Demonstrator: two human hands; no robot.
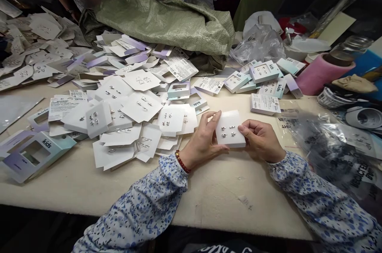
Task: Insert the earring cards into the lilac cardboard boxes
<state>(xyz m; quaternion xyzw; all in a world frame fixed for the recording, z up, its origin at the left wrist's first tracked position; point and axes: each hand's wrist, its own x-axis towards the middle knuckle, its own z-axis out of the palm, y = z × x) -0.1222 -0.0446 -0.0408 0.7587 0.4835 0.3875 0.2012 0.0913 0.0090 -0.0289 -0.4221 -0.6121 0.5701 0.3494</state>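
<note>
Hands met at centre table: the left hand [203, 139] pinched the small white square earring card [230, 128] at its nine o'clock edge, thumb below, fingers over the top corner; the right hand [260, 138] gripped its three o'clock edge, fingers curled. Bare beige tabletop [221, 193] lay open at six o'clock. At ten o'clock sprawled the heap of loose white cards [131, 121]; at one o'clock, the pale "kids" boxes [262, 75].

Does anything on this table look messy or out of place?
Yes. The white earring cards lie in a loose, overlapping heap, not stacked. A green woven sack slumps over the pile's far edge. The card held between the left hand and right hand looks intact.
</note>
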